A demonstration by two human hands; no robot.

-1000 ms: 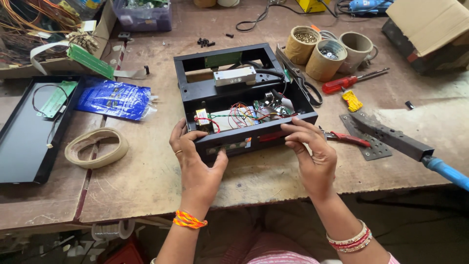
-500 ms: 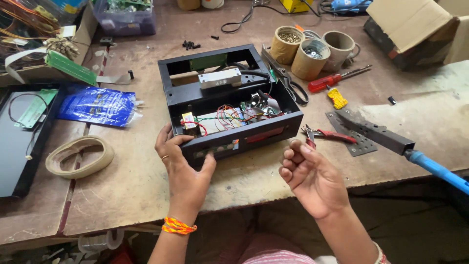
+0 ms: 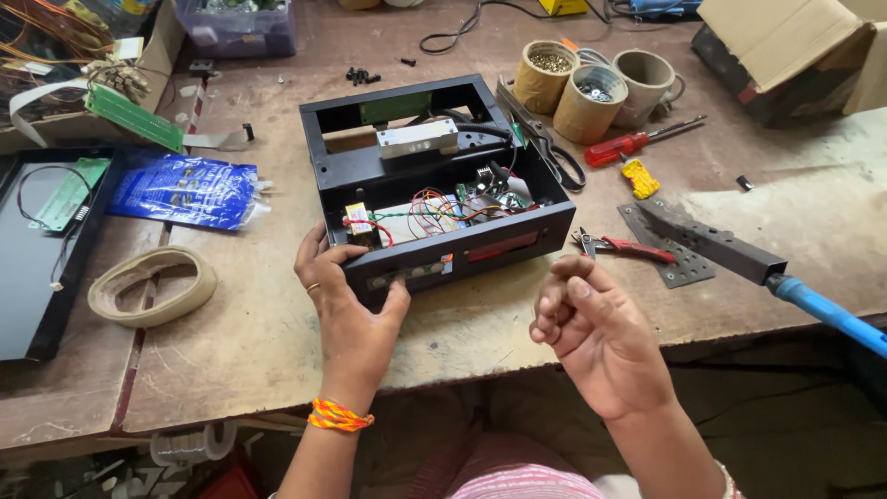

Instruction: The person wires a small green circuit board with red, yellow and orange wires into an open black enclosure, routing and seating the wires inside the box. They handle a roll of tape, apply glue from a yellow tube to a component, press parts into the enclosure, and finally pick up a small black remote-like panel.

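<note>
gripping black box (image 3: 434,176) of wiring, left hand (image 3: 346,296) clamped; right hand (image 3: 591,328) curled, empty.

Matt black metal case (image 3: 434,176); rough wooden bench (image 3: 277,323).

Left hand (image 3: 346,300): its palm and fingertips hide the near left corner of the open black metal box (image 3: 434,189).
Right hand (image 3: 596,333): curled loosely; whether it pinches anything cannot be told.
Blue-handled tool (image 3: 827,310): handle cut off at the right edge.
Flat black tray (image 3: 32,277): left side out of frame.
Brown cardboard carton (image 3: 795,42): top cut off.
Small dark screws (image 3: 360,74): too small to count.
</note>
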